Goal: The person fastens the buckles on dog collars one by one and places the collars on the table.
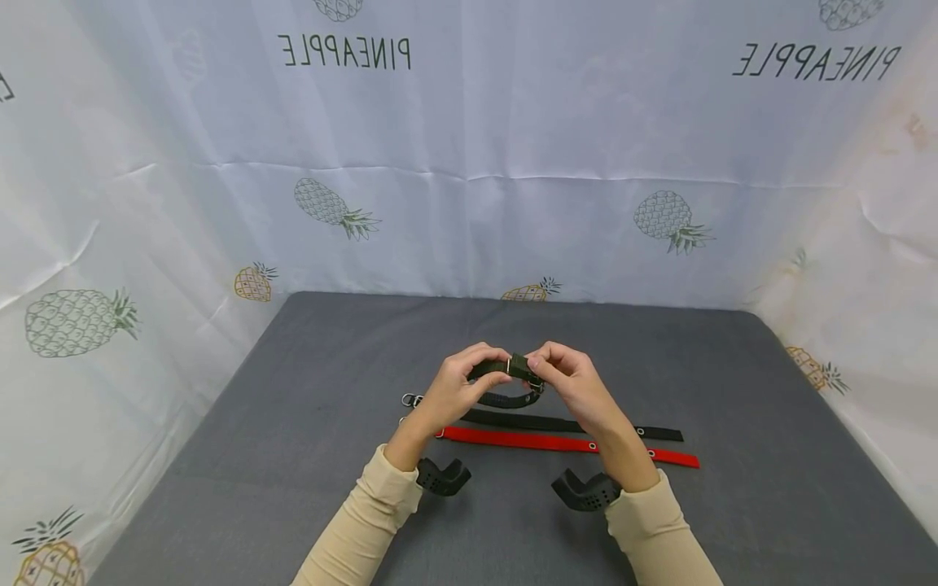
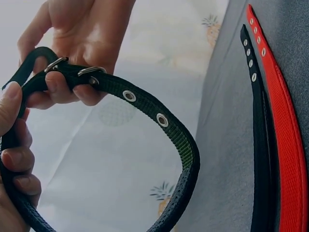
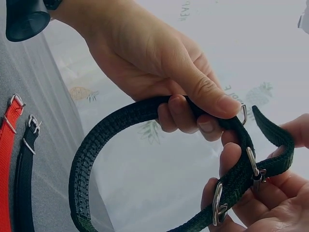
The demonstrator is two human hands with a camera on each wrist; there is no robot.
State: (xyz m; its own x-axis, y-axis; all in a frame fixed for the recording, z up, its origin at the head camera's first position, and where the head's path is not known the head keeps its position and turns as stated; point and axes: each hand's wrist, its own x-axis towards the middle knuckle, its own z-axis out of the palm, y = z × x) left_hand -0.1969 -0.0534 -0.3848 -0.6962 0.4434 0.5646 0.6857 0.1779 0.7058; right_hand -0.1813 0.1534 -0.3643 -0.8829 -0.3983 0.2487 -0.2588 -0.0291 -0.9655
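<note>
Both hands hold a dark green collar, bent into a loop above the grey table. In the head view, the left hand (image 1: pixel 447 395) grips the green strap (image 1: pixel 489 369) left of a metal buckle; the right hand (image 1: pixel 582 391) pinches the strap end on the other side. The right wrist view shows the left hand (image 3: pixel 145 58) with thumb and fingers round the band (image 3: pixel 87 159), close to a metal ring. There the right hand's fingers (image 3: pixel 270 205) lie around the buckle (image 3: pixel 252 162), through which a curled strap tail (image 3: pixel 275 135) appears to pass. Eyelets (image 2: pixel 162 120) dot the band in the left wrist view.
Beneath the hands, a black strap (image 1: pixel 528 422) and a red strap (image 1: pixel 513 440) lie side by side on the grey table (image 1: pixel 293 456), metal rings at their left ends. A white curtain (image 1: pixel 469 236) printed with pineapples surrounds the table's back and sides.
</note>
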